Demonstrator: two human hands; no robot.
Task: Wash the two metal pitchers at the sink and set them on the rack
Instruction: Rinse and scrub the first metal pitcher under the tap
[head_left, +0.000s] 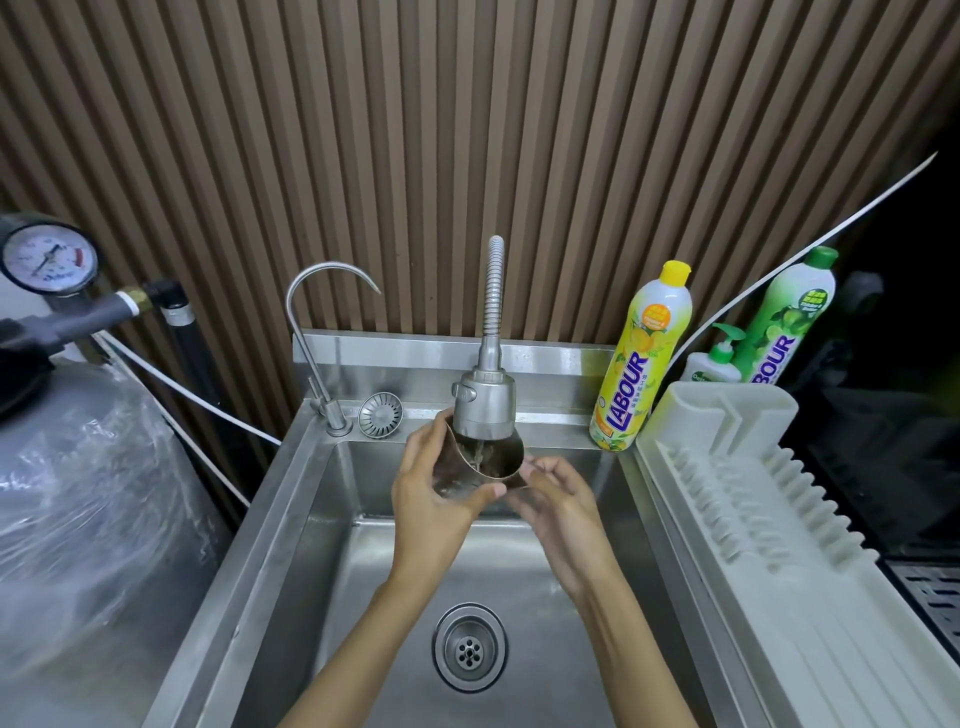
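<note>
The round steel drain sits at 6 o'clock in the stainless steel sink, between your forearms. Beyond it, your left grip has its fingers and thumb curled round the body of the tilted metal pitcher. Your right grip pinches the pitcher's right side with bent fingers. The pitcher hangs over the basin at centre, its mouth just under the silver spray faucet head, with water running in. The white plastic dish rack lies at 3 o'clock, and a yellow dish-soap bottle stands at 1 o'clock.

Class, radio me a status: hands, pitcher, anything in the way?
Left hand grips pitcher body; right hand holds its side. Pitcher under spray faucet, water running in. Path to rack open.
</note>
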